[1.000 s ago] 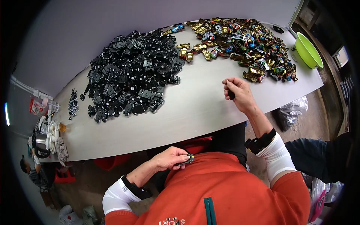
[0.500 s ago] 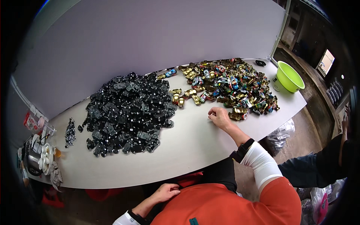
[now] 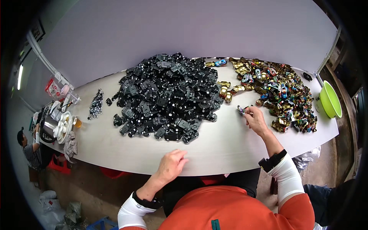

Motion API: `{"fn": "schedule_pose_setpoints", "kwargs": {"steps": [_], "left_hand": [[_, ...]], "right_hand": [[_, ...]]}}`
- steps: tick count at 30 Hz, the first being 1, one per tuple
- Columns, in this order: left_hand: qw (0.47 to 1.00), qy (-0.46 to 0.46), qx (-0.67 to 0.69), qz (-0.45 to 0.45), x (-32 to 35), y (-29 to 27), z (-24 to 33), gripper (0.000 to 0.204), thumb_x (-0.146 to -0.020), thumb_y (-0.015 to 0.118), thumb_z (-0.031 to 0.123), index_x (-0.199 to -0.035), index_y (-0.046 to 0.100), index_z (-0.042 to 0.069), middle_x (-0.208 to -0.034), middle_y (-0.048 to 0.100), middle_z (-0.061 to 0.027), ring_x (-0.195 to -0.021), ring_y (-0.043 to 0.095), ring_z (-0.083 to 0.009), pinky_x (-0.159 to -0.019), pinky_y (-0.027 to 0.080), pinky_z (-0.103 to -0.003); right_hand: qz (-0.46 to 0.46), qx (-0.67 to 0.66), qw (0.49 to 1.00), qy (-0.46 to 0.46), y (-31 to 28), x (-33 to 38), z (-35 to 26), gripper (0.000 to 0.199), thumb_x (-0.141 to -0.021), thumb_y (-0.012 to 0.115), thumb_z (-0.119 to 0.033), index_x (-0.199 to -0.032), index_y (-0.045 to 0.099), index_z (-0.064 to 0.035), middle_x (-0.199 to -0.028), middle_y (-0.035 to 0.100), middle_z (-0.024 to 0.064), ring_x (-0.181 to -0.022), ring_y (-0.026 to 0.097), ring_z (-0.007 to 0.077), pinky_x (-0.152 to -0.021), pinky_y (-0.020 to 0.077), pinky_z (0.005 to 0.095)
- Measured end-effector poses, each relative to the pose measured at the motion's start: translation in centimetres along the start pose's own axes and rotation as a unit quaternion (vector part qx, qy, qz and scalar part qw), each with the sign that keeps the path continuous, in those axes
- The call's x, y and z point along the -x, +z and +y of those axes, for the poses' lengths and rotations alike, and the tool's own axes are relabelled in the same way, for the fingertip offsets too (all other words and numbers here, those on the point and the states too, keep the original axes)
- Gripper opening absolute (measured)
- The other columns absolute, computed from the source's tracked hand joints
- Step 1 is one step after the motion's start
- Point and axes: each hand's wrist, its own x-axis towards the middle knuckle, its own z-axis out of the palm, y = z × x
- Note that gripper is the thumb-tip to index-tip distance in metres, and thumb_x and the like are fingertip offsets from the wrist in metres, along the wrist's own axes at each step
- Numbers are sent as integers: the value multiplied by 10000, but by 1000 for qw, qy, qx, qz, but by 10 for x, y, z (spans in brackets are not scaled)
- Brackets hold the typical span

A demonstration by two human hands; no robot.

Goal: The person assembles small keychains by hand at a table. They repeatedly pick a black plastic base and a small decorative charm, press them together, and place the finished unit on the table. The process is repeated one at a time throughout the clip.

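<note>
My right hand rests on the white table and pinches a small toy car between its fingertips, just left of a heap of gold and coloured toy cars. My left hand lies at the table's near edge, fingers loosely curled and holding nothing. A big pile of black toy car bases covers the table's middle, above the left hand.
A green bowl stands at the table's right end. A small cluster of tiny metal parts lies left of the black pile. Cups, a kettle and packets crowd the far left end, where another person sits.
My left hand has come up from my lap to the table's near edge. My right hand has shifted toward the coloured heap, still holding a small piece. The view has tilted up.
</note>
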Motion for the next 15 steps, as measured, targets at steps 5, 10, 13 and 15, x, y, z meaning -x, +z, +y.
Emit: {"fn": "schedule_pose_setpoints", "kwargs": {"steps": [5, 10, 13, 15], "left_hand": [[972, 34, -189, 139, -63, -20, -23, 262, -655, 652, -10, -909, 599, 26, -757, 505, -109, -744, 503, -278, -644, 425, -369], [973, -14, -227, 34, -96, -22, -34, 303, -645, 645, -24, -935, 604, 54, -853, 488, -121, -837, 493, -291, -722, 451, -371], [977, -61, -204, -25, -105, -26, -36, 334, -638, 674, 22, -962, 602, 60, -906, 470, -102, -903, 456, -278, -801, 426, -360], [975, -71, -206, -34, -106, -23, -35, 312, -640, 669, 66, -945, 607, 63, -931, 471, -93, -935, 435, -278, -840, 398, -370]], "right_hand": [[-73, -211, 973, 54, -15, 11, -7, 72, -819, 553, -60, -839, 528, 5, -662, 529, 37, -524, 513, 83, -400, 403, 199], [-55, -98, 988, -105, -13, 12, 5, 84, -771, 600, -38, -787, 522, -8, -662, 520, 23, -548, 491, 79, -467, 415, 210], [-29, -16, 978, -204, -7, 14, 4, 111, -740, 624, -14, -730, 514, 0, -667, 501, 3, -602, 468, 85, -607, 426, 243], [-38, -30, 982, -183, -1, 14, 1, 109, -751, 621, -14, -742, 513, 2, -666, 501, 3, -593, 476, 80, -589, 426, 234]]}}
